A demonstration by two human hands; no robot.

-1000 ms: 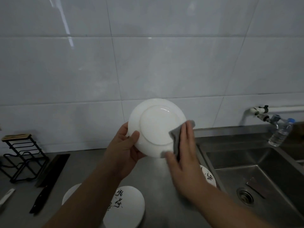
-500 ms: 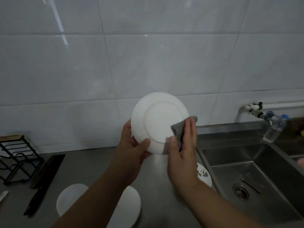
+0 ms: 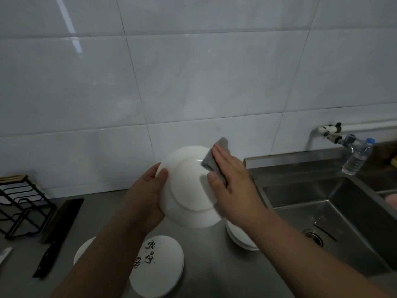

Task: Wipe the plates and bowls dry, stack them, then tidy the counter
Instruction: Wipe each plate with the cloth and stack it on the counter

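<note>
**A:** What's on the left of the frame?

**B:** I see a black wire rack [image 3: 21, 207] at the left edge. A dark knife [image 3: 58, 237] lies on the desk [image 3: 214, 276] just beside it. At lower centre, a white plate with black brush lettering [image 3: 163, 269] lies flat on the desk.

**A:** And the hands?

**B:** My left hand [image 3: 148, 198] grips the plain white plate [image 3: 189, 196] by its left rim. The plate is raised above the desk mid-frame, underside towards me. My right hand [image 3: 232, 183] lies flat with fingers straight, pressing a grey cloth [image 3: 214, 160] onto the plate's upper right.

**A:** Further right?

**B:** A stack of white dishes [image 3: 238, 239] sits under my right forearm, beside the sink [image 3: 343, 222]. A water bottle [image 3: 356, 158] stands at the right edge.
</note>
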